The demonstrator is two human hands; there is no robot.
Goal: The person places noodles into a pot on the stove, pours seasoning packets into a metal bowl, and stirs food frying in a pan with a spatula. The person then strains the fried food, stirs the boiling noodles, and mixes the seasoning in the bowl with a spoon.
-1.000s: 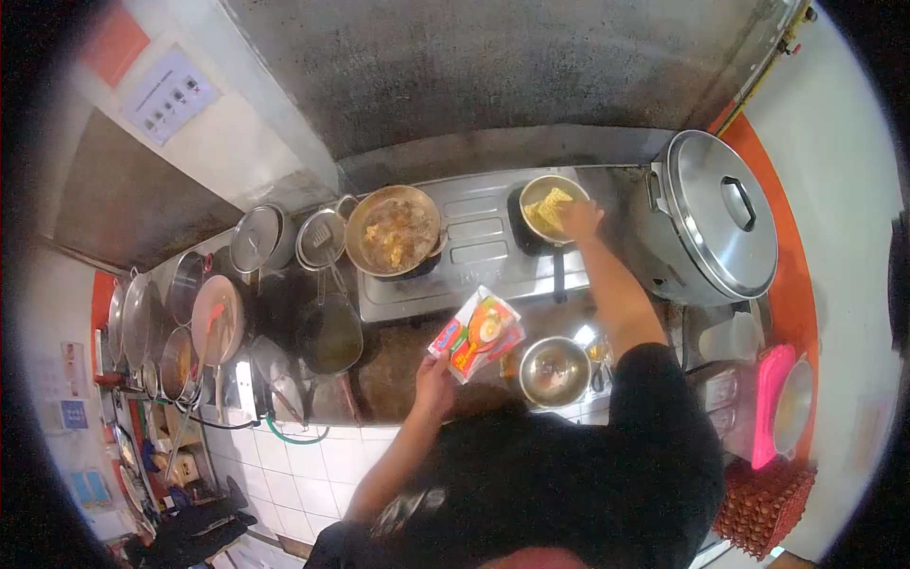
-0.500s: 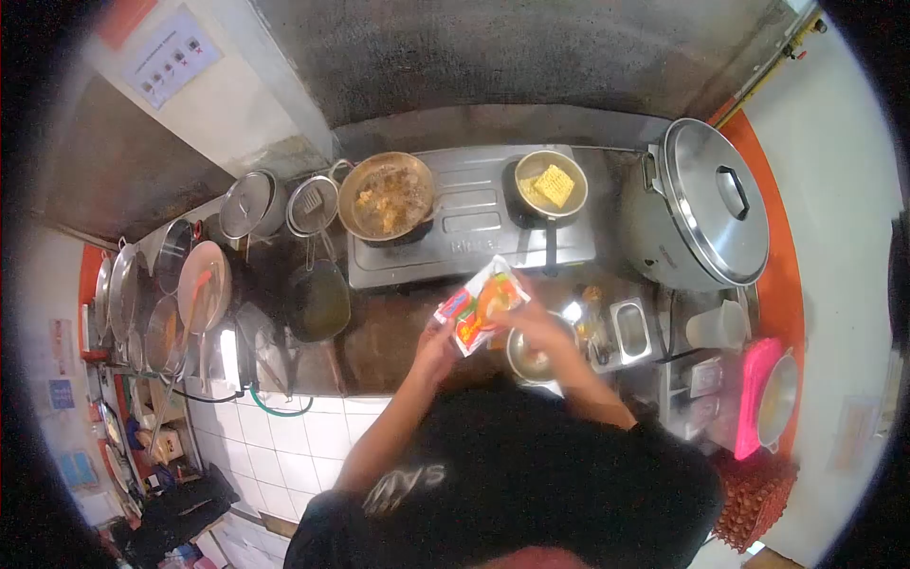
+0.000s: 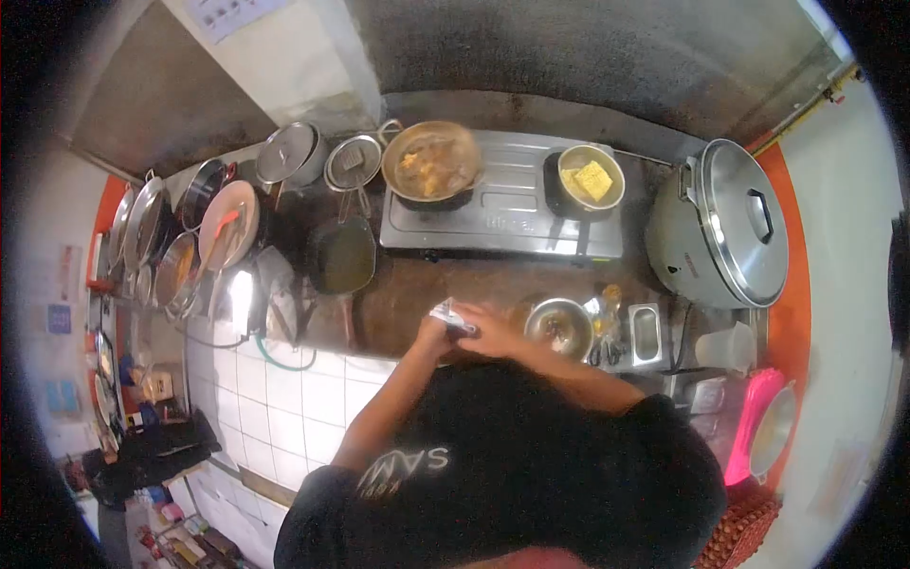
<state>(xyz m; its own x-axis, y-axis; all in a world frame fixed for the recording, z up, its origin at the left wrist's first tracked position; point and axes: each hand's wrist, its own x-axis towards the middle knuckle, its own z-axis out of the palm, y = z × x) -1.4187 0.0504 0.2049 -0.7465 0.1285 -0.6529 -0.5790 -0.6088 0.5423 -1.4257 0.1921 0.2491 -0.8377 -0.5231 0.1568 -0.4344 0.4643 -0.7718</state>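
Both hands are together in front of my chest, closed around an instant noodle packet (image 3: 449,315). Only its whitish edge shows, folded or bunched between the fingers. My left hand (image 3: 434,334) grips it from the left, and my right hand (image 3: 485,332) presses on it from the right. A steel bowl (image 3: 589,327) with something pale inside stands on the counter near my right forearm. Beyond the hands, a small pan (image 3: 618,192) on the right burner holds a block of dry yellow noodles (image 3: 593,180).
On the left burner of the gas stove (image 3: 512,237), a wok (image 3: 463,142) holds brownish food in bubbling liquid. A big lidded rice cooker (image 3: 678,251) stands at right. A dark frying pan (image 3: 343,256) lies at left, beside stacked pans. A steel tray (image 3: 646,332) is by the bowl.
The packet was spread out with its colourful front showing; now it is folded up between both hands. The hands have come together closer to my body, and the view has shifted.
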